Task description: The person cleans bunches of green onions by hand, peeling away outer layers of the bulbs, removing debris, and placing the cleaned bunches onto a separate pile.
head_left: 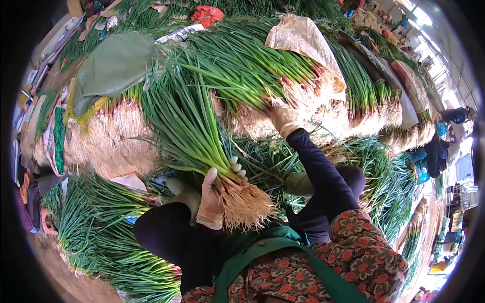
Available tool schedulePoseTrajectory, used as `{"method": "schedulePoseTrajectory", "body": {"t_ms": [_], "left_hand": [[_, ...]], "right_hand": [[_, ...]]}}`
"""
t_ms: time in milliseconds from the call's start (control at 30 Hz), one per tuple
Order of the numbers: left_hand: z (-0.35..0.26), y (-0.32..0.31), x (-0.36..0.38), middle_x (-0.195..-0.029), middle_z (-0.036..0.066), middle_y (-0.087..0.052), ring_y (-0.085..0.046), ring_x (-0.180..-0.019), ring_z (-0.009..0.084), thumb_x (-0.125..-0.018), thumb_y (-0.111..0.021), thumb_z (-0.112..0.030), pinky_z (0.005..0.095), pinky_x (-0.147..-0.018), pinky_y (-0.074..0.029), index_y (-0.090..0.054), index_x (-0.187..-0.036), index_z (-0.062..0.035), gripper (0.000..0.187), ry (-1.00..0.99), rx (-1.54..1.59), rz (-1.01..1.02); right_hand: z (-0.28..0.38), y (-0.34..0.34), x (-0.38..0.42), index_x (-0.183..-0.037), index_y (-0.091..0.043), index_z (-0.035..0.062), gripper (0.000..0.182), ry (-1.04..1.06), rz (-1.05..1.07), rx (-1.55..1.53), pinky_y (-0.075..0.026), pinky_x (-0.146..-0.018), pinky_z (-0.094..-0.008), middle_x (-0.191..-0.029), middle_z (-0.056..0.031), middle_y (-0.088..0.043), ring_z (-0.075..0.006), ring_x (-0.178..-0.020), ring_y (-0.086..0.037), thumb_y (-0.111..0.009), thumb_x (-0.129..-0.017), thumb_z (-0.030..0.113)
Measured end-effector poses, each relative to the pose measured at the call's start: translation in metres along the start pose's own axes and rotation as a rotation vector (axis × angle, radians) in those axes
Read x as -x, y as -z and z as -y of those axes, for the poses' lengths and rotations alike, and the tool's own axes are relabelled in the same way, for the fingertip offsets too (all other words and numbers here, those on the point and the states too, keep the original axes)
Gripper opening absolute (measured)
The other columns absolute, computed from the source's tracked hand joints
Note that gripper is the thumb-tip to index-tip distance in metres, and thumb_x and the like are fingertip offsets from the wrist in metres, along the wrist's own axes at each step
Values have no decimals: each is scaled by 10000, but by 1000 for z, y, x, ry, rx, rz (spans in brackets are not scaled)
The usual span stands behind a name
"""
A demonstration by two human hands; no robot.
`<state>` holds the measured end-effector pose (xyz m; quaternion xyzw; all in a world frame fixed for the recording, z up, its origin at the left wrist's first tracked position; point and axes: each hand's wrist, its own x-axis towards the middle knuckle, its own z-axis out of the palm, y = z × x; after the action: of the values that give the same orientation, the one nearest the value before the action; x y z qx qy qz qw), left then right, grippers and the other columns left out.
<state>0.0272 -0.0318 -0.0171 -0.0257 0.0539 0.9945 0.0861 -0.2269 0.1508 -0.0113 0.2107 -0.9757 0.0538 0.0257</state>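
Note:
My left hand (211, 197), in a pale glove, is wrapped round a bunch of green onions (202, 129) just above their roots. Long green leaves fan up and away from it, and the tan roots (247, 204) hang towards my lap. Further forward, my gloved right hand (286, 119) reaches into the big pile of green onions (237, 60). Its fingers close on stems at the near, root side of that pile; the fingertips are partly hidden among the stems.
A beige sack (308, 43) covers part of the pile, and a dark green sheet (116, 63) lies over onions at the left. More green onions (116, 242) are spread beside my left knee. A red bag (207, 15) sits at the back. People (454, 116) are at the far right.

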Motion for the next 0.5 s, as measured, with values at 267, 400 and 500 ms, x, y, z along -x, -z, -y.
{"method": "schedulePoseTrajectory", "body": {"t_ms": [267,400,500], "left_hand": [[4,-7,-1,-1155,215,-560,-610,-943,352,-933,-428,-367,486,-901,-463,-386,-1314,59,573,-26,-228,-138],[7,-6,-3,-995,243,-619,-610,-946,340,-938,-418,-363,453,-915,-462,-454,-1199,68,505,-27,-248,-180],[3,2,-3,-993,276,-615,-607,-950,351,-941,-408,-364,438,-926,-457,-450,-1207,72,512,48,-316,-59]], "right_hand": [[53,-2,131,-1080,-630,62,296,390,605,-622,-527,-731,-367,-948,-143,-656,-284,-836,-648,-557,-895,281],[70,16,108,-1138,-584,14,333,128,429,-816,-509,-665,-328,-899,-171,-657,-258,-769,-647,-504,-951,278],[94,2,84,-1043,-616,-11,357,97,429,-875,-503,-668,-360,-783,-177,-649,-268,-751,-654,-549,-927,321]]}}
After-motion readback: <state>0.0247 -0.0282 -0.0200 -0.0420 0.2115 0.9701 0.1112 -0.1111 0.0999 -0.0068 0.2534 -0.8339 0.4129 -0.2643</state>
